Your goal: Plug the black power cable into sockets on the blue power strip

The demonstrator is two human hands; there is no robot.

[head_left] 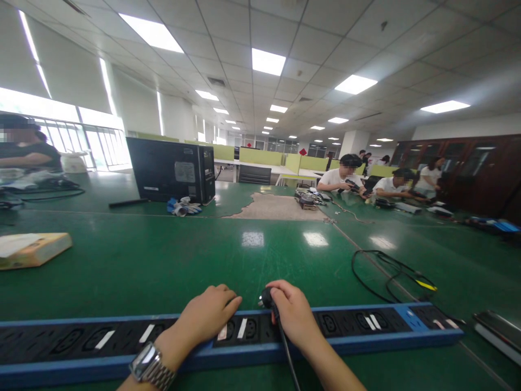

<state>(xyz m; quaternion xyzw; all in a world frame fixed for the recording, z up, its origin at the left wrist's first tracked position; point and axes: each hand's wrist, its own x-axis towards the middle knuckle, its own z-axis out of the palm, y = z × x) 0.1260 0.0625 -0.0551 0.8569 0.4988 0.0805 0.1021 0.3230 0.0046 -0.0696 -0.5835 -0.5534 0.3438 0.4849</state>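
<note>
A long blue power strip (317,347) with black sockets and several white stickers runs across the near edge of my view. My left hand (207,315), with a metal-band watch (148,366) at the wrist, lies over the strip left of its middle, fingers curled over the far edge and fingertips partly hidden. In my right hand (291,309) is a black power plug (266,297), pinched between thumb and fingers just above the strip. Its metal pins point left, apart from any socket. The plug's black cord (290,358) drops below my right hand across the strip toward me.
A black computer case (169,171) stands at back left, with gloves (183,206) beside it. A tissue pack (35,250) lies left, a coiled black cable (378,271) right, a dark flat device (499,336) far right. Other people (344,176) sit around the green table (183,260).
</note>
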